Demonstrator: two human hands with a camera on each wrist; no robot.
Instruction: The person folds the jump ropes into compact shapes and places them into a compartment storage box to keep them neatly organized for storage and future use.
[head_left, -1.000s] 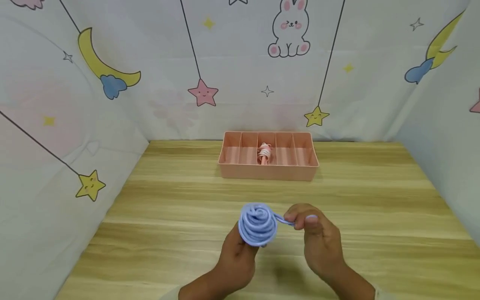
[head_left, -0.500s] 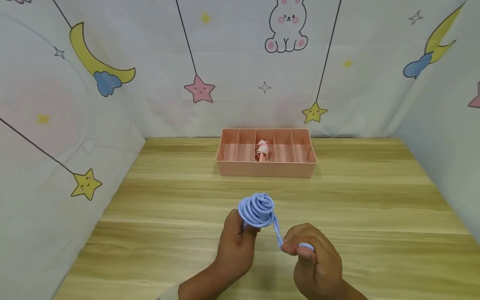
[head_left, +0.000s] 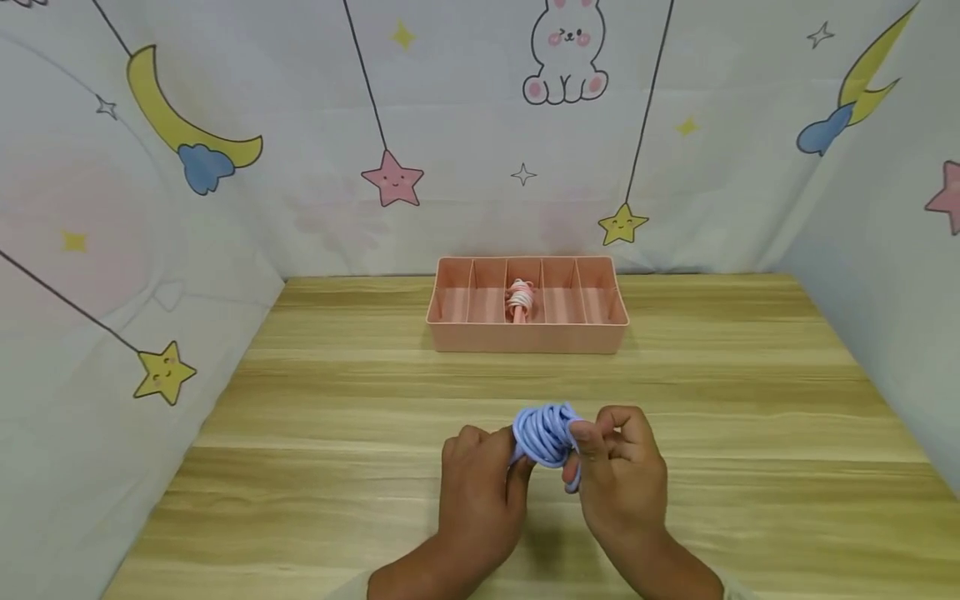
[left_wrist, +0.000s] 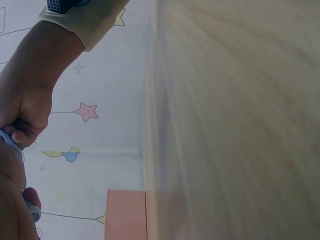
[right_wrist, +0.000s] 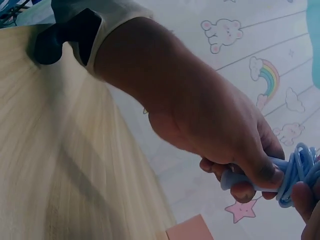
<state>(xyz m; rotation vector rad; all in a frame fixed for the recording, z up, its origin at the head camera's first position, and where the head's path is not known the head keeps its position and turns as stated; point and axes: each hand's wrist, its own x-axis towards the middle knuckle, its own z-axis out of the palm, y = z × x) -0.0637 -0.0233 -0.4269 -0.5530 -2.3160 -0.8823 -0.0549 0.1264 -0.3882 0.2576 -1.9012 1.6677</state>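
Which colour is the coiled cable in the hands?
Light blue cable; the head view shows it best.

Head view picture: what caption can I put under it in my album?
Two hands, left hand and right hand, hold a blue cord bundle before a pink divided tray.

This was a small staged recording booth: a wooden tabletop (head_left: 337, 400) was walled on three sides by a nursery-print cloth backdrop (head_left: 450, 100), with a pink divided tray (head_left: 525, 337) at its far edge.
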